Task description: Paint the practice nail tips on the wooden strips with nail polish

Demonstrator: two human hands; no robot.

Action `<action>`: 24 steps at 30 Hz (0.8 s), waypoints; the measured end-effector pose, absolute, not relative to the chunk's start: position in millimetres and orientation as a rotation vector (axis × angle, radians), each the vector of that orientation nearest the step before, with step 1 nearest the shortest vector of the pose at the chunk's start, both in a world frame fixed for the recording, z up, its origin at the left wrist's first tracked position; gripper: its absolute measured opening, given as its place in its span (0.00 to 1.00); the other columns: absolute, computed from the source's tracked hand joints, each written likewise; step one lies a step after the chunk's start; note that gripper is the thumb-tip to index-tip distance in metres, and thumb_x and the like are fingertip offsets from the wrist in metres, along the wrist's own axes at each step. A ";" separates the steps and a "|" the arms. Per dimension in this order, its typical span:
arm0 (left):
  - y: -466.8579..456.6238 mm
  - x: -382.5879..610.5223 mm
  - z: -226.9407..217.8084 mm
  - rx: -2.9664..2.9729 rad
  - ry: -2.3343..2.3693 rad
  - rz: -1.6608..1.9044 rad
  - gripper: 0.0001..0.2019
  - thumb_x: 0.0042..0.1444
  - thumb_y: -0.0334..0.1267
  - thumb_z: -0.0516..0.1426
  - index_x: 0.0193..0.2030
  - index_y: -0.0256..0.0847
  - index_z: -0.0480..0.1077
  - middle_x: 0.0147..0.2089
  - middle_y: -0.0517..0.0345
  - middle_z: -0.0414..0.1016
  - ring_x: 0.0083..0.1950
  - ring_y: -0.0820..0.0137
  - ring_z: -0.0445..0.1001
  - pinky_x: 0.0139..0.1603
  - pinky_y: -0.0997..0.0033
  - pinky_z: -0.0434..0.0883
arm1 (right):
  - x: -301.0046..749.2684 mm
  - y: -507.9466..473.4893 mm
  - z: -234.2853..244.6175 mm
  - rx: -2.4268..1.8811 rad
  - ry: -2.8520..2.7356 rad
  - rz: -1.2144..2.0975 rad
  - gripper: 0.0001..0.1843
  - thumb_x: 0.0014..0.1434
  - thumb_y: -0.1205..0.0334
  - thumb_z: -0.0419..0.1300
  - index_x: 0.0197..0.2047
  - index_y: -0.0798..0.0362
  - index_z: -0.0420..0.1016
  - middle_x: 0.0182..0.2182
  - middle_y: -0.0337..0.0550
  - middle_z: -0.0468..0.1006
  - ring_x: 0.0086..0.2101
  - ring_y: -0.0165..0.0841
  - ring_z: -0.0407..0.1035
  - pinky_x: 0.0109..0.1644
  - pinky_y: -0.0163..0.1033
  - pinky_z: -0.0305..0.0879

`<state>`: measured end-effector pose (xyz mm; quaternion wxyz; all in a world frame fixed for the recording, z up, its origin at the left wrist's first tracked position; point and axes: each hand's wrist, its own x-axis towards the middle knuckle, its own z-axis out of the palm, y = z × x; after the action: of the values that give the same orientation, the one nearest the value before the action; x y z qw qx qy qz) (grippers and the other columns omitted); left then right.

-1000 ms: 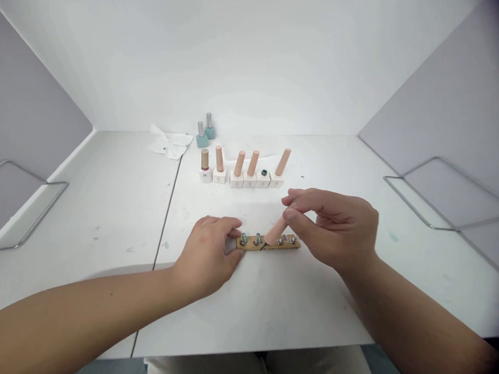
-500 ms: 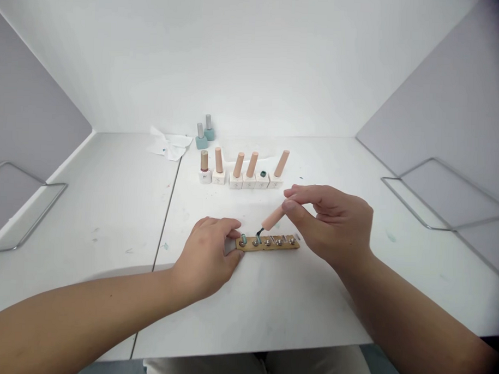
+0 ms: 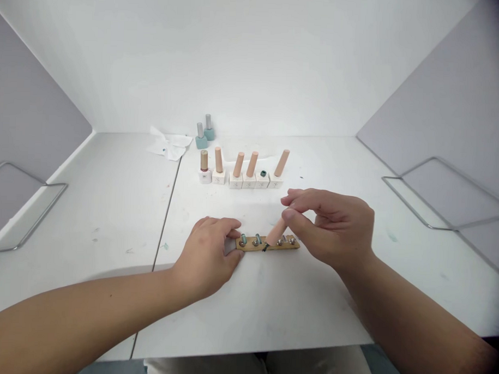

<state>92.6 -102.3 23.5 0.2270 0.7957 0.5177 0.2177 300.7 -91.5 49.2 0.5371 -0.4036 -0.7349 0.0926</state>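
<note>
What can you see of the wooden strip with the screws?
The narrow tan wooden strip lies flat on the white table, with round metal screw heads in a row. Four show: the left two coated teal-green, the right two bare silver. The left hand grips its left end, and the dark tip of a polish brush meets it mid-way.

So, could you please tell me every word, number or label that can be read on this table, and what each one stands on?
"18" (slightly blurred, so not certain) on the white nail polish bottle with the tan cap.
The small printed marks on the white square bottles beside it are too small to read.
</note>
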 end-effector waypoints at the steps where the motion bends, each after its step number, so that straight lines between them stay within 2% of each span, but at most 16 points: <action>1: -102.6 92.6 23.6 2.194 1.427 0.598 0.18 0.51 0.33 0.58 0.50 0.44 0.66 0.43 0.57 0.78 0.48 0.60 0.73 0.49 0.55 0.71 | 301.0 -91.3 48.7 -0.960 -1.745 0.223 0.12 0.48 0.76 0.61 0.25 0.48 0.71 0.18 0.29 0.76 0.29 0.31 0.74 0.47 0.46 0.75; 7: -102.3 93.0 23.5 2.192 1.430 0.592 0.19 0.50 0.32 0.59 0.50 0.42 0.66 0.43 0.58 0.77 0.48 0.61 0.72 0.49 0.55 0.71 | 301.1 -90.1 45.0 -1.042 -1.673 0.159 0.09 0.48 0.73 0.63 0.26 0.48 0.73 0.21 0.32 0.76 0.33 0.33 0.75 0.43 0.43 0.75; 12: -101.3 92.8 22.5 2.186 1.433 0.590 0.19 0.50 0.32 0.59 0.50 0.42 0.66 0.42 0.58 0.77 0.48 0.61 0.72 0.50 0.55 0.71 | 298.5 -89.6 46.9 -1.034 -1.668 0.171 0.10 0.51 0.73 0.62 0.29 0.46 0.74 0.21 0.31 0.78 0.32 0.32 0.75 0.48 0.45 0.73; 17: -101.2 92.6 22.8 2.183 1.431 0.594 0.18 0.50 0.32 0.59 0.50 0.42 0.66 0.42 0.58 0.77 0.47 0.61 0.72 0.49 0.55 0.71 | 300.1 -89.2 47.3 -1.002 -1.690 0.219 0.10 0.51 0.74 0.62 0.31 0.47 0.74 0.21 0.32 0.79 0.32 0.32 0.74 0.49 0.47 0.73; 24: -102.1 92.1 22.0 2.171 1.428 0.584 0.19 0.51 0.33 0.59 0.51 0.43 0.66 0.43 0.58 0.77 0.47 0.61 0.72 0.48 0.55 0.71 | 302.5 -90.0 45.7 -0.963 -1.704 0.210 0.10 0.48 0.74 0.63 0.27 0.48 0.73 0.22 0.33 0.77 0.32 0.33 0.75 0.44 0.44 0.75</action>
<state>92.1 -102.1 22.0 0.2369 0.7920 0.5208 0.2129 302.5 -90.0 45.7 0.5536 -0.4073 -0.7210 0.0887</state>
